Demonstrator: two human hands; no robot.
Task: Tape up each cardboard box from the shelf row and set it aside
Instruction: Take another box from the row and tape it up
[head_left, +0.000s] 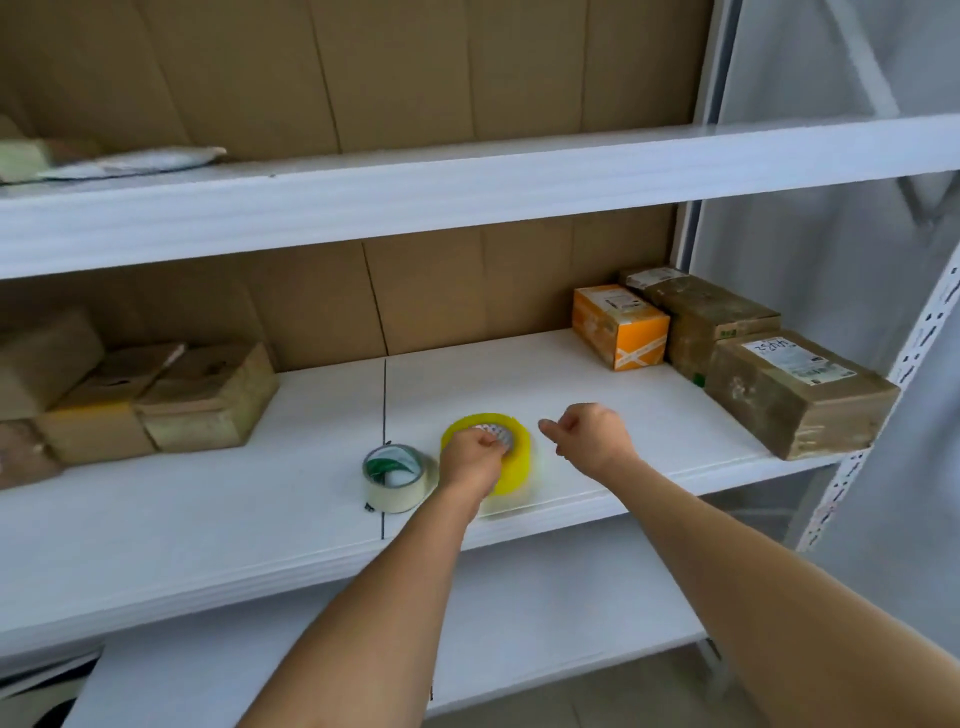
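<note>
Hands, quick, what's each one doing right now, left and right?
Left hand: fingers curled over the yellow tape roll, gripping it on the shelf.
Right hand: curled closed, holding nothing visible.

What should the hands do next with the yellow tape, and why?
Probably lift the yellow tape roll off the shelf. The left hand already has a grip on it, fingers in its core. The right hand holds nothing, and no box is in front yet.
</note>
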